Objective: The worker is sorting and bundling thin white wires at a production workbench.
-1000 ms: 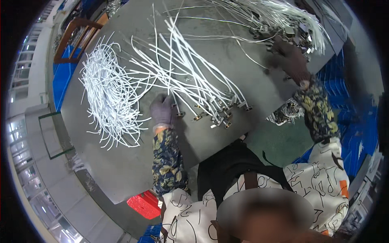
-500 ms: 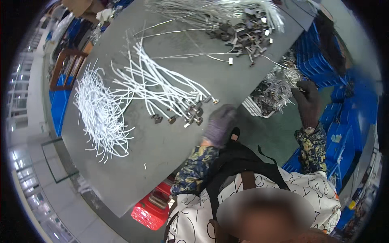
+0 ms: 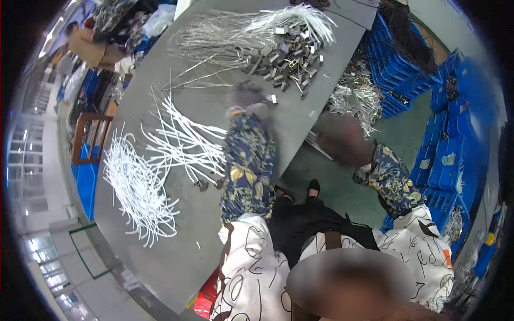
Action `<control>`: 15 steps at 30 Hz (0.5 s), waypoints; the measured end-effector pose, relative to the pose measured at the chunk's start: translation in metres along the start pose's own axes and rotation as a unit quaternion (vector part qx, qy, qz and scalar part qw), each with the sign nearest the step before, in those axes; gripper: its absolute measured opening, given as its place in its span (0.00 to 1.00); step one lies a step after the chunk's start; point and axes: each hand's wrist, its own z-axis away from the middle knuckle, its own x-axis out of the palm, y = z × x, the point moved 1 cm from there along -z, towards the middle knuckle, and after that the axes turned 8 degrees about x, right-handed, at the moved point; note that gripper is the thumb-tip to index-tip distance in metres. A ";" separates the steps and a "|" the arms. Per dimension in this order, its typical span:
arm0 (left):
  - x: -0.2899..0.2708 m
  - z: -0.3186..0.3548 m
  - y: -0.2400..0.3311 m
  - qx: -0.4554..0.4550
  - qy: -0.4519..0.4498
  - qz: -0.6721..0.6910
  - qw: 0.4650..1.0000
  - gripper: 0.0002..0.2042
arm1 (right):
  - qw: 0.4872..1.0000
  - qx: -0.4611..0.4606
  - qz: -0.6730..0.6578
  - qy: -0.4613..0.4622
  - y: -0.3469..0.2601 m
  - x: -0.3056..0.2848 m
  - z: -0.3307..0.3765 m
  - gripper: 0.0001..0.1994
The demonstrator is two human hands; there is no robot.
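My left hand (image 3: 249,97), in a grey glove, reaches over the grey table (image 3: 184,257). It is smeared by motion, its fingers unclear. It is nearest to a thin wire with a small white end piece (image 3: 274,99), just short of a pile of dark rectangular metal pieces (image 3: 292,61) with pale wires. My right hand (image 3: 344,140), in a dark glove, is blurred beside the table's right edge. What it holds, if anything, is not visible. White cables with metal ends (image 3: 184,128) lie partly hidden under my left sleeve. A bundle of white cables (image 3: 136,184) lies to their left.
A heap of silvery wired pieces (image 3: 358,101) sits below the table's right edge. Blue crates (image 3: 396,59) are stacked at the right, one holding dark strands. At far left stands a brown wooden frame (image 3: 88,139). Another person (image 3: 88,48) is at the upper left.
My left hand has moved from the table's near edge to the far side, close to the dark pile. My right hand has come left toward the table edge. The view has shifted.
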 end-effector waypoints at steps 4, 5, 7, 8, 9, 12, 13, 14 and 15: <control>-0.003 -0.031 0.053 -0.048 0.017 0.027 0.998 0.12 | 0.961 -0.148 -0.234 -0.011 0.003 0.008 0.027 0.03; -0.003 -0.033 0.059 -0.010 0.125 -0.033 0.991 0.12 | 0.948 -0.074 -0.290 -0.105 0.011 0.002 0.036 0.05; -0.021 -0.026 0.102 -0.013 0.107 -0.012 0.994 0.11 | 0.917 -0.028 -0.348 -0.195 0.012 -0.004 0.057 0.06; -0.034 -0.024 0.116 -0.030 0.092 0.020 0.995 0.10 | 0.877 0.072 -0.436 -0.190 0.018 0.010 0.069 0.07; -0.028 -0.029 0.097 -0.047 0.101 0.026 0.993 0.10 | 0.817 0.196 -0.513 -0.175 0.031 0.027 0.087 0.07; -0.019 -0.022 0.120 0.015 0.080 -0.182 0.980 0.12 | 0.867 0.235 -0.434 -0.068 0.030 0.056 0.118 0.08; -0.035 -0.020 0.152 0.031 0.090 -0.182 0.979 0.12 | 0.868 0.222 -0.437 -0.081 0.023 0.070 0.117 0.08; -0.046 -0.021 0.176 -0.068 -0.022 -0.089 0.993 0.13 | 0.873 0.189 -0.446 -0.050 0.018 0.081 0.116 0.07; -0.042 -0.022 0.187 -0.167 -0.141 0.004 0.976 0.13 | 0.877 0.158 -0.454 -0.013 0.019 0.081 0.111 0.07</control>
